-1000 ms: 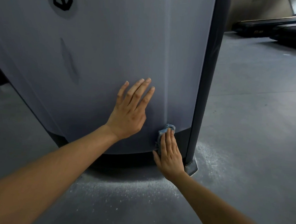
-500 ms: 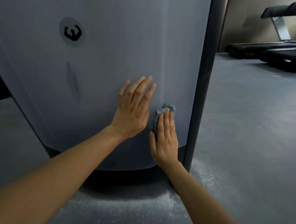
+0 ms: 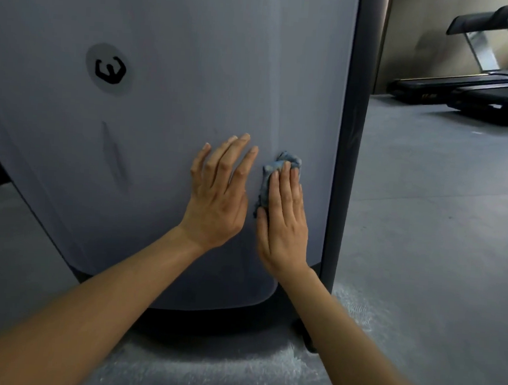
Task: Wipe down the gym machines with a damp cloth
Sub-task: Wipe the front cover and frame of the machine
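Note:
A large grey panel of a gym machine [image 3: 170,81] fills the left and middle of the head view, with a round black logo at its upper left. My left hand [image 3: 219,196] lies flat on the panel, fingers straight and spread. Just to its right, my right hand [image 3: 283,221] presses a crumpled blue cloth [image 3: 275,166] against the panel with straight fingers. Most of the cloth is hidden under the palm; only its top and left edge show.
A dark upright post [image 3: 347,156] borders the panel on the right. The machine's black base [image 3: 207,324] meets a grey speckled floor [image 3: 424,234]. Two treadmills [image 3: 476,93] stand at the far right against a wall.
My right hand has slid the cloth up the panel from its bottom edge to beside my left hand. The left hand has stayed flat on the panel.

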A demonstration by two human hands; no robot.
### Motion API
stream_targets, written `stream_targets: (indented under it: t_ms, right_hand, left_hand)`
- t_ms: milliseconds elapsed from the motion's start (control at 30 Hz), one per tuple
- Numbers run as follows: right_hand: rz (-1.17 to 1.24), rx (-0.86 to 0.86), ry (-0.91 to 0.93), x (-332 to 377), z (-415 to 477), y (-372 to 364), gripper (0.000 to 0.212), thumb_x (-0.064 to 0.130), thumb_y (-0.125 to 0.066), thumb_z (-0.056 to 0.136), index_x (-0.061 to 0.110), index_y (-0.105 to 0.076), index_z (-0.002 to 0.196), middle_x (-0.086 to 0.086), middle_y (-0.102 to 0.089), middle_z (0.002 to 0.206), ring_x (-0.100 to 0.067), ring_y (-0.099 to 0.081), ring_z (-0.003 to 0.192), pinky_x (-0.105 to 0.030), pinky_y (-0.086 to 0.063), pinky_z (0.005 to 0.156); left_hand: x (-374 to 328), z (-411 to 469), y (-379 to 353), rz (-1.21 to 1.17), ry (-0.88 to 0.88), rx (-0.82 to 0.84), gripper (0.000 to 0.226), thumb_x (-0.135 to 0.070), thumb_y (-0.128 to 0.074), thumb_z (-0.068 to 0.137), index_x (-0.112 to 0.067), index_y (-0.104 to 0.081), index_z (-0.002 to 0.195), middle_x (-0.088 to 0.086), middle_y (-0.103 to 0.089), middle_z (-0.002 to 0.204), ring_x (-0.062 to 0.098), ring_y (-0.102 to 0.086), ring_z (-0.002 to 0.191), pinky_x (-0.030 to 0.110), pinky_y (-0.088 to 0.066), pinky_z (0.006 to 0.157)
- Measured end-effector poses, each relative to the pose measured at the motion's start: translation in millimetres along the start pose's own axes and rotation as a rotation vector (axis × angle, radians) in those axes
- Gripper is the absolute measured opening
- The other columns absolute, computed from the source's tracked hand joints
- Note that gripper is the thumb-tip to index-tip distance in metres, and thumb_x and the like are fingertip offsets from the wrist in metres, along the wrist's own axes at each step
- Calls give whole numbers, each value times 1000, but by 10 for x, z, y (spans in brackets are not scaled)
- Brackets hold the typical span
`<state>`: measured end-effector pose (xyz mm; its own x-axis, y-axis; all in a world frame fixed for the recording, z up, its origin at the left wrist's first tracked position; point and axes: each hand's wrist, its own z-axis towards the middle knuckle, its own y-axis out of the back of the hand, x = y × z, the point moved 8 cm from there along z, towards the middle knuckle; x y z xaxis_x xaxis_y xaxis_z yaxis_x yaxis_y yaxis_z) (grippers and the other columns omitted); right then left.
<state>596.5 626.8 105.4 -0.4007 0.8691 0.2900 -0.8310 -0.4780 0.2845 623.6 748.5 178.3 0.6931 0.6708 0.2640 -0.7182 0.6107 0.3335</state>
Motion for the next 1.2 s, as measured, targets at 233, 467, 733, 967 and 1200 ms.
stream_targets:
  t_ms: [233, 467, 733, 967, 1200]
  right_hand:
    - [-77, 69, -66, -175, -653, -151, 65, 1, -53, 102, -5, -28, 162, -18, -17, 175, -38, -16, 162, -63, -27, 126]
    - [-2, 69, -20, 76, 121, 154, 68, -2, -46, 101, -2, -23, 164, -17, -13, 176, -34, -8, 164, -58, -20, 130]
    - [17, 50, -47, -5, -86, 101, 69, -8, -47, 98, -3, -26, 163, -17, -17, 175, -36, -12, 163, -63, -24, 127]
    - [-11, 24, -14, -29, 29, 119, 65, -4, -41, 97, -4, -30, 161, -20, -21, 173, -39, -15, 162, -59, -18, 131]
    - [-45, 20, 53, 5, 455, 276, 67, -8, -52, 94, -6, -34, 159, -23, -24, 171, -41, -17, 161, -61, -20, 129]
  left_hand:
    - [-38, 19, -39, 27, -2, -21, 68, -5, -61, 92, -2, -46, 158, 14, -30, 169, 32, -28, 158, 58, -17, 130]
    - [-36, 28, -64, 34, 10, -25, 62, -9, -53, 97, -4, -47, 158, 13, -32, 168, 31, -30, 156, 55, -16, 130]
    - [-60, 313, -79, 21, 52, -84, 55, -6, -53, 96, -3, -55, 151, 16, -52, 155, 32, -47, 138, 57, -23, 127]
    - [-70, 290, -69, 23, 25, -98, 56, -2, -56, 96, -4, -53, 152, 14, -48, 158, 33, -49, 140, 57, -23, 127]
    - [-67, 337, 4, -20, 23, -38, 58, 1, -57, 94, -4, -56, 151, 14, -49, 158, 32, -50, 140, 55, -22, 127]
